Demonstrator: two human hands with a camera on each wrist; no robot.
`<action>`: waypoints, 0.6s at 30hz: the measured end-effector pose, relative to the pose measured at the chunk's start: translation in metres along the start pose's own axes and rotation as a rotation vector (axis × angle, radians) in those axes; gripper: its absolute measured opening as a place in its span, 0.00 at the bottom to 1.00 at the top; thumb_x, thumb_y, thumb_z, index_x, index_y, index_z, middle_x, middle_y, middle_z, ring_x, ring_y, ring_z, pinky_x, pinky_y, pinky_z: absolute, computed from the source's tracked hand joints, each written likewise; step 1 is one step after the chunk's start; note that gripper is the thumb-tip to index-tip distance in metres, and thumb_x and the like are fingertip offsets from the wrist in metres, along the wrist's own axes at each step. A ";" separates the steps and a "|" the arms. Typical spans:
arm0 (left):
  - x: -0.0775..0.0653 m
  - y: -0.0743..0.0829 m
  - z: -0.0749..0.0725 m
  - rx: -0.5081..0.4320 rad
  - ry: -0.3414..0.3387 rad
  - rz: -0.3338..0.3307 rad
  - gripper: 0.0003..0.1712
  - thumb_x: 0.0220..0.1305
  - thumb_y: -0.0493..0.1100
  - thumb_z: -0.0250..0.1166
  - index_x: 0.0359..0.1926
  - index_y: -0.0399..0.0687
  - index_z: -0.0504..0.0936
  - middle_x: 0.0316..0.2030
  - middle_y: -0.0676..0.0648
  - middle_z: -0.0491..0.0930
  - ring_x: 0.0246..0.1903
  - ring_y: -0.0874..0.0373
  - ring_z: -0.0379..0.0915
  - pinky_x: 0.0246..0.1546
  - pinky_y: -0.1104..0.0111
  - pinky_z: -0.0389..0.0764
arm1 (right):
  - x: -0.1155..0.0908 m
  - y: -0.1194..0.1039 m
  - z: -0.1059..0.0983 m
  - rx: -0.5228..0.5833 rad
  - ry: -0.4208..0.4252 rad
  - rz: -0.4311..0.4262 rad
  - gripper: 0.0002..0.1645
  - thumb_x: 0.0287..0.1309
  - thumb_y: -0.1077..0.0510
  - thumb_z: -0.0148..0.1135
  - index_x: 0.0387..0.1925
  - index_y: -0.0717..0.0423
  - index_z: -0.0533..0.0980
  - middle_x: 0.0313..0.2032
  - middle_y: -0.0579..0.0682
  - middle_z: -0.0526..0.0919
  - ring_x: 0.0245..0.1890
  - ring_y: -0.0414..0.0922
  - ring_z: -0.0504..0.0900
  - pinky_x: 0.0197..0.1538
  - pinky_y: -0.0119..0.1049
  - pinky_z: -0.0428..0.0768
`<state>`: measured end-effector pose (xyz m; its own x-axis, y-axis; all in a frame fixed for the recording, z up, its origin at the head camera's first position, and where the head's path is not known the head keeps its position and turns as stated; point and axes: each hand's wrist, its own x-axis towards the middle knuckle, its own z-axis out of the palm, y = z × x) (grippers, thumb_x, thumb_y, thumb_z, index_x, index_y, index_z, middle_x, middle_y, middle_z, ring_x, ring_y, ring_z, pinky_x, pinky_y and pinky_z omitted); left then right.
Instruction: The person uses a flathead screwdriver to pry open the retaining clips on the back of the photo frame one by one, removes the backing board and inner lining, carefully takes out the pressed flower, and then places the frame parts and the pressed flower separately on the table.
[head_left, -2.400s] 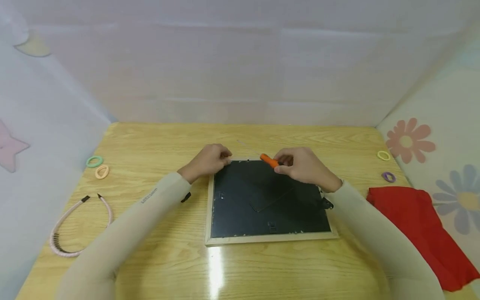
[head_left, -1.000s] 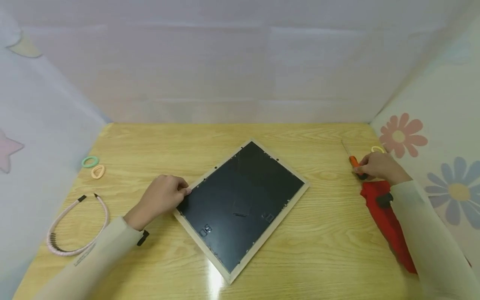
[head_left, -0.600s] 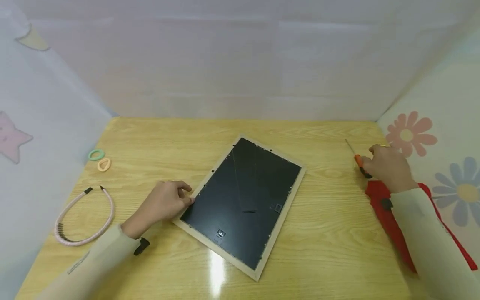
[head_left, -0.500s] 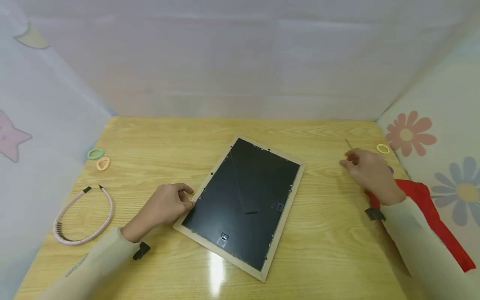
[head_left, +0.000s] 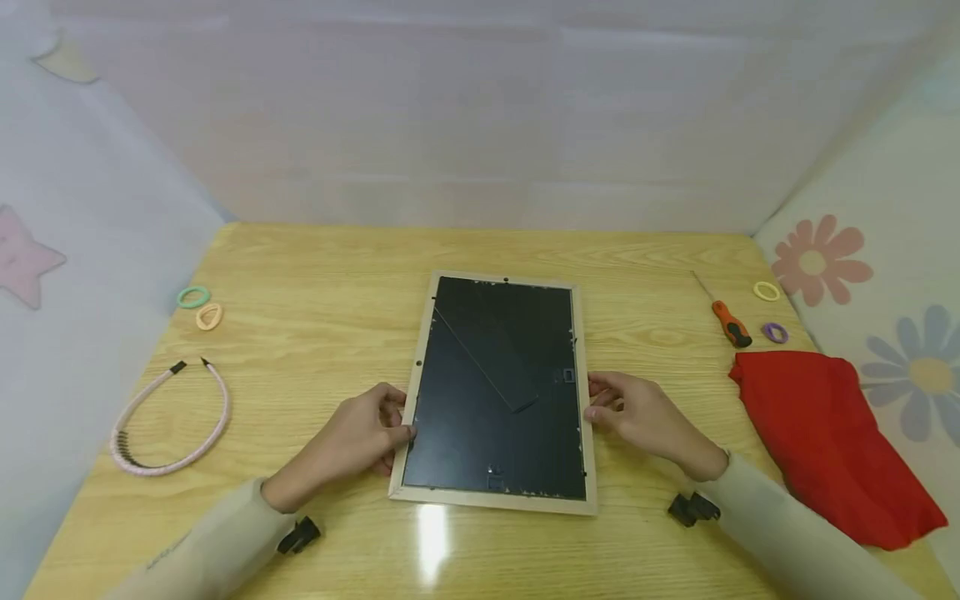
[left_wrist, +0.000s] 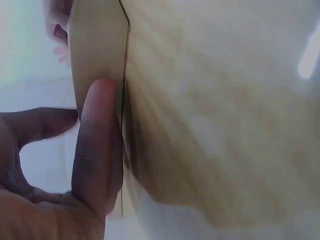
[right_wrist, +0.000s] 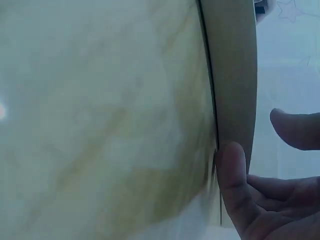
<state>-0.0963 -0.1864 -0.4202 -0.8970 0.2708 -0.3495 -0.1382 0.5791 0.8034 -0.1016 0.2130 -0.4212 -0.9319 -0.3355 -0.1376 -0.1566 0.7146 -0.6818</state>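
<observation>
A picture frame (head_left: 498, 392) lies face down on the table, its black backing and folded stand strut upward, pale wooden rim around it. In the head view my left hand (head_left: 367, 429) grips the left rim near the lower corner, thumb over the edge. The left wrist view shows fingers of that hand (left_wrist: 95, 150) against the frame's side (left_wrist: 97, 55). My right hand (head_left: 641, 417) holds the right rim with thumb and fingertips. Up close in the right wrist view, one fingertip presses the side wall (right_wrist: 232, 75) while another digit stands off it.
An orange and black screwdriver (head_left: 729, 323) lies at the right, above a red cloth (head_left: 832, 450). Yellow (head_left: 767, 291) and purple (head_left: 776, 332) hair ties are nearby. At left lie green (head_left: 192, 297) and orange (head_left: 209, 317) hair ties and a pink headband (head_left: 225, 408).
My right hand has set the screwdriver down at the right and come back to the frame's right rim. The frame has turned clockwise to stand nearly straight, its left rim still in my left hand.
</observation>
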 end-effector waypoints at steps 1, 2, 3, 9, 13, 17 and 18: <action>0.003 0.000 -0.001 -0.013 -0.012 0.004 0.26 0.63 0.41 0.68 0.58 0.34 0.72 0.35 0.43 0.80 0.18 0.55 0.80 0.20 0.62 0.87 | 0.002 0.001 -0.002 -0.002 -0.003 0.000 0.32 0.66 0.55 0.67 0.66 0.66 0.72 0.50 0.55 0.86 0.45 0.44 0.86 0.48 0.37 0.85; 0.006 -0.001 -0.003 -0.024 -0.021 0.004 0.24 0.64 0.42 0.69 0.55 0.35 0.73 0.34 0.43 0.81 0.19 0.55 0.81 0.21 0.62 0.87 | 0.004 0.002 -0.005 0.001 -0.011 -0.004 0.32 0.66 0.55 0.66 0.66 0.67 0.71 0.50 0.56 0.85 0.46 0.45 0.86 0.48 0.37 0.85; 0.010 -0.001 -0.004 -0.034 -0.028 -0.001 0.22 0.64 0.43 0.69 0.52 0.35 0.74 0.33 0.43 0.81 0.19 0.55 0.81 0.22 0.62 0.88 | 0.007 0.002 -0.007 0.003 -0.020 -0.004 0.32 0.67 0.54 0.65 0.66 0.67 0.71 0.51 0.56 0.85 0.46 0.45 0.86 0.49 0.37 0.85; 0.025 -0.001 -0.007 -0.110 -0.064 -0.045 0.26 0.64 0.44 0.71 0.55 0.34 0.72 0.33 0.42 0.82 0.22 0.54 0.83 0.26 0.60 0.89 | 0.018 0.007 -0.012 -0.013 -0.058 -0.013 0.34 0.69 0.53 0.63 0.69 0.66 0.68 0.55 0.59 0.82 0.48 0.47 0.84 0.49 0.41 0.84; 0.028 0.002 -0.001 -0.105 -0.061 -0.038 0.31 0.63 0.42 0.71 0.61 0.33 0.70 0.33 0.42 0.83 0.23 0.54 0.83 0.27 0.60 0.90 | 0.015 0.007 -0.014 -0.030 -0.049 -0.002 0.34 0.68 0.53 0.63 0.68 0.67 0.68 0.54 0.59 0.82 0.47 0.47 0.84 0.45 0.38 0.84; 0.028 0.003 0.000 -0.092 -0.054 -0.048 0.29 0.62 0.42 0.72 0.59 0.35 0.71 0.33 0.43 0.83 0.23 0.54 0.83 0.27 0.61 0.90 | 0.016 -0.004 -0.012 -0.134 0.132 -0.046 0.25 0.65 0.54 0.67 0.59 0.64 0.77 0.47 0.55 0.84 0.41 0.44 0.83 0.40 0.35 0.83; 0.028 0.004 0.000 -0.089 -0.056 -0.047 0.29 0.62 0.43 0.72 0.58 0.35 0.71 0.33 0.43 0.83 0.23 0.54 0.83 0.26 0.61 0.89 | 0.018 -0.009 -0.011 -0.142 0.177 -0.062 0.22 0.65 0.55 0.67 0.56 0.62 0.78 0.45 0.53 0.85 0.39 0.43 0.82 0.40 0.34 0.83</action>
<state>-0.1220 -0.1767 -0.4270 -0.8641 0.2889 -0.4121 -0.2186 0.5221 0.8244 -0.1204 0.2069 -0.4094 -0.9599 -0.2778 0.0384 -0.2485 0.7793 -0.5753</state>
